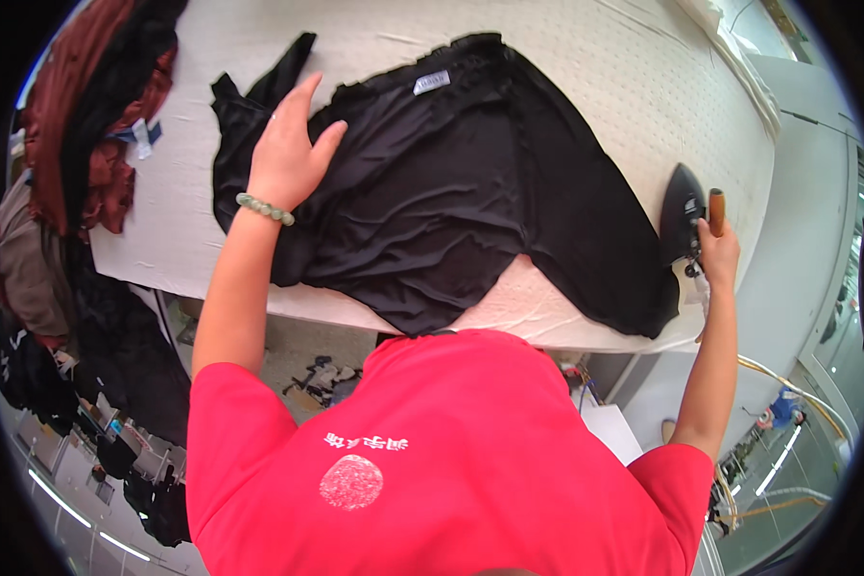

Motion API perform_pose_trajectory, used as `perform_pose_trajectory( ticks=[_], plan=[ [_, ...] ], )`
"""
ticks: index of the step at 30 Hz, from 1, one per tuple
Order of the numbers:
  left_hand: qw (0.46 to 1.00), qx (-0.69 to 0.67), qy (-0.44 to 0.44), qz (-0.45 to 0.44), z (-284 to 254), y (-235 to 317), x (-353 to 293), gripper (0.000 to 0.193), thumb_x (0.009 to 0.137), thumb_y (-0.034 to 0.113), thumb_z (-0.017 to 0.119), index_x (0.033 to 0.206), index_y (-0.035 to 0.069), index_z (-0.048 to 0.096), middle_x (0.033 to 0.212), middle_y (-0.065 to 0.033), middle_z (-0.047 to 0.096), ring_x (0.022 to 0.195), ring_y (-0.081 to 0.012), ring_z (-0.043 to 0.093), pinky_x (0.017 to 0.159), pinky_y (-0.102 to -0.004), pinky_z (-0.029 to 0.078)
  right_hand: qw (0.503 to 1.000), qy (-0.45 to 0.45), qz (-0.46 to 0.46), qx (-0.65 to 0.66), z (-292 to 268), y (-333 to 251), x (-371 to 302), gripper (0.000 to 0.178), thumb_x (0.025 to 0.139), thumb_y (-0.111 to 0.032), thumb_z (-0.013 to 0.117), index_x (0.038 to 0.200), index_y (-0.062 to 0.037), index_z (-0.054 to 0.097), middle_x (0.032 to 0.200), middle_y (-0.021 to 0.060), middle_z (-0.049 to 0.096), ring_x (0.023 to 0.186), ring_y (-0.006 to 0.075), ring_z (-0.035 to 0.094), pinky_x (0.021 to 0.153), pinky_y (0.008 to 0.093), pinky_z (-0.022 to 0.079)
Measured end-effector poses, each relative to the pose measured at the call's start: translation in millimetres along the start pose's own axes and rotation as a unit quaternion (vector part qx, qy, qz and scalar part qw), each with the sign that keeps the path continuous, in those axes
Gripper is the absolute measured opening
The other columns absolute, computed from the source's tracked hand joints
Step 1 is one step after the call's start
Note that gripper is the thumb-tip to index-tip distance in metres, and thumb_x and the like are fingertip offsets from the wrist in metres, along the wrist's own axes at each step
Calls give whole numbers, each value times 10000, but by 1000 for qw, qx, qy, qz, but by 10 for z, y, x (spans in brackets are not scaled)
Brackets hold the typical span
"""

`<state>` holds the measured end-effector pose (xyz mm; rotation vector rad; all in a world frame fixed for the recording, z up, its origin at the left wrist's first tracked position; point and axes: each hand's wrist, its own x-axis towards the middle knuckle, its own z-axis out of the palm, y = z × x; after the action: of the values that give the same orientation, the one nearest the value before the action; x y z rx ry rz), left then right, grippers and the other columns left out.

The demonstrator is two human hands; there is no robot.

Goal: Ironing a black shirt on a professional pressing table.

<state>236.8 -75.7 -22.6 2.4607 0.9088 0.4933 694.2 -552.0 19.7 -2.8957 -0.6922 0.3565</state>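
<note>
A black long-sleeved garment (422,182) lies spread over a padded, cream-covered ironing table (624,77), its gathered edge and small white label at the far side. One sleeve stretches out to the right, while the other is bunched at the left. Above that left part is my left hand (293,144), fingers stretched and thumb apart, holding nothing; whether it touches the cloth I cannot tell. At the table's right side my right hand (720,252) grips the wooden handle of a dark steam iron (682,213). The iron is beside the right sleeve, its tip pointing away from me.
Dark red and black garments (101,96) are heaped on the table's far left corner, with more clothes hanging down there. Hoses and cables (797,384) run off to the lower right. Scraps of cloth (324,379) lie on the floor below the near edge.
</note>
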Motion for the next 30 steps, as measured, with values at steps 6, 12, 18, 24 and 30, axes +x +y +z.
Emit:
perform_pose_trajectory(
  ticks=[6,12,18,24,30],
  plan=[
    [944,160,-229,-174,-270,-60,-87,416,878,382,753,1111,49,662,1063,-170,716,983,-360,686,849,-451,546,957,20,107,-267,-116,-159,670,449,912,-275,728,1264,-31,594,1080,189,710,953,382,687,815,483,535],
    [989,146,-17,-26,-441,-12,-245,309,888,315,740,1018,48,656,931,-178,716,867,-399,681,765,-443,549,968,20,-161,192,941,-1620,2,539,865,-222,781,1352,-120,572,1198,148,606,1032,321,641,877,429,529],
    [956,33,288,-44,-1469,661,-493,166,949,198,668,984,41,624,863,-119,669,768,-274,669,718,-371,525,948,-86,-178,251,1016,-1890,-451,214,948,-167,668,1080,-17,591,1038,133,649,859,245,708,717,381,567],
    [863,-107,483,104,-2553,1741,-1033,199,950,218,670,968,27,614,809,-78,624,746,-148,625,682,-303,496,730,259,-227,590,-1195,-1300,-418,204,1065,-133,538,1222,-11,586,1083,103,663,753,167,690,743,290,565],
    [913,98,296,263,-2667,2293,-1765,252,817,244,772,877,39,639,693,-87,570,582,-223,597,546,-308,458,682,419,-252,544,-2155,-389,-1072,324,1079,-184,540,1341,-11,620,1222,95,658,1055,202,681,932,304,560]
  ],
)
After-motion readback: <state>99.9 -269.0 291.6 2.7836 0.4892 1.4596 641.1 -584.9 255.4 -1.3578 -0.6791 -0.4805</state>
